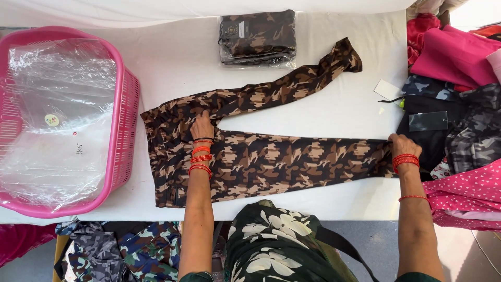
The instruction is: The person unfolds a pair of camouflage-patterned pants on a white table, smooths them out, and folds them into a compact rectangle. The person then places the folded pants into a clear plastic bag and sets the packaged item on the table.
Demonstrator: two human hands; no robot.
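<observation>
Brown camouflage leggings [271, 159] lie spread on the white table [172, 68], waist at the left, legs running right. One leg angles up toward the far right; the other lies straight along the near edge. My left hand [202, 126] presses flat on the crotch area where the legs split. At the ankle end of the straight leg, my right hand [401, 143] pinches the hem. Both wrists carry red bangles.
A pink plastic basket [128, 104] lined with clear plastic bags stands at the left. A stack of bagged camouflage garments [257, 37] sits at the table's far edge. Piled pink, black and grey clothes [454, 104] crowd the right side. More camouflage garments [120, 250] lie below the near edge.
</observation>
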